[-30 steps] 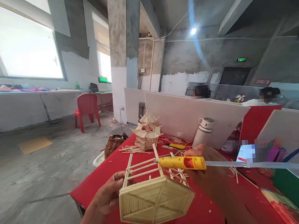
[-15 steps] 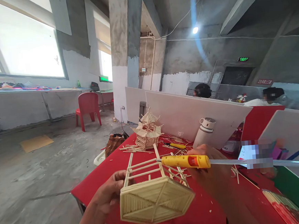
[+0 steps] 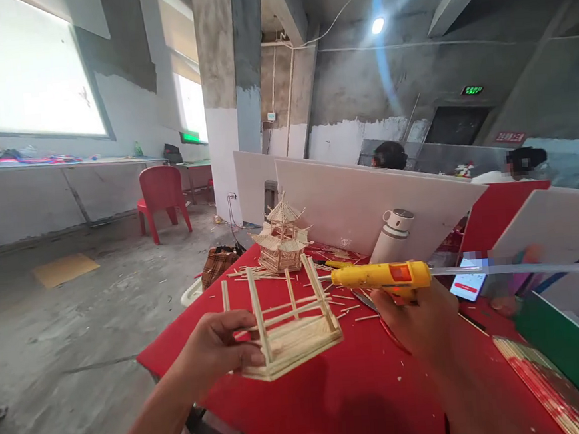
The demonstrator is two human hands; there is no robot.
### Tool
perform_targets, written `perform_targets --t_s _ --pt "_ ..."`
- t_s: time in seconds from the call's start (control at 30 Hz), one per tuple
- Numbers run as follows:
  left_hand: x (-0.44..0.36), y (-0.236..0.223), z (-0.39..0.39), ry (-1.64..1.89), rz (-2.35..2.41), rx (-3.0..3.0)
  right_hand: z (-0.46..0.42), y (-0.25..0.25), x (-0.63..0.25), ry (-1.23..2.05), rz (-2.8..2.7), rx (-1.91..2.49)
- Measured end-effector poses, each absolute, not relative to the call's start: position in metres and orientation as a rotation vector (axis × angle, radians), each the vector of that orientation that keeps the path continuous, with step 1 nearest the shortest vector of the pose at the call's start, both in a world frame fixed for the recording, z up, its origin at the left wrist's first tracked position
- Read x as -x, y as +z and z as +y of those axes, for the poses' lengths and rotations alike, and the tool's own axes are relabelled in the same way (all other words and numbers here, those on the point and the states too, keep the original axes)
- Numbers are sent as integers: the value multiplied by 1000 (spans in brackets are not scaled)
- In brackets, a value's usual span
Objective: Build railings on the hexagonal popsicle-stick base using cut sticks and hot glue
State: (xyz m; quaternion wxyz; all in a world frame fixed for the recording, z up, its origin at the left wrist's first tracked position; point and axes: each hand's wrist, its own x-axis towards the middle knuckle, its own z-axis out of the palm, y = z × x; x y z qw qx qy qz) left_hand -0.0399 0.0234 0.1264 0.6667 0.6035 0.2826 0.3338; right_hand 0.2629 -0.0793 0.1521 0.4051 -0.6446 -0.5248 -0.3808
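Pinched in my left hand (image 3: 232,342) is a small frame of wooden sticks (image 3: 299,340), with a flat stick floor, thin upright posts and cross rails. The fingers grip it at its left side, above the table. My right hand (image 3: 421,323) is wrapped round the handle of a yellow glue gun (image 3: 379,277), with a clear glue stick (image 3: 474,270) running out of its back. The nozzle points left, close to the frame's right-hand posts; I cannot tell whether it touches them. Behind the frame stands a tiered stick pagoda (image 3: 284,241).
The red table (image 3: 364,398) carries loose sticks (image 3: 246,272), a white flask (image 3: 394,235), scissors (image 3: 366,299) and a lit phone (image 3: 469,280). At the right lie a bundle of sticks (image 3: 538,381) and a green box (image 3: 570,342). White boards (image 3: 367,191) edge the back; two people sit beyond.
The stick frame has been turned from showing its underside to showing its floor from above. The glue gun has shifted right and up, to the frame's right-hand posts.
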Motion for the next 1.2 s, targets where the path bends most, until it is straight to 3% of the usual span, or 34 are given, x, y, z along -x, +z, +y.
perform_targets --t_s 0.17,0.5,0.7,1.0,1.2 --pt "23 111 17 821 718 -1930 -94 125 -267 -880 -1279 1702" --pt "-2 30 8 835 555 -2603 -125 64 -279 -578 -1284 2163" --pt "-10 -3 13 936 605 -2642 -122 50 -286 -606 -1406 2273" --pt "-8 -14 12 1321 518 -2533 -117 47 -280 -518 -1413 2266" --pt "-5 -11 10 1376 463 -2427 -114 47 -277 -741 -1476 2341"
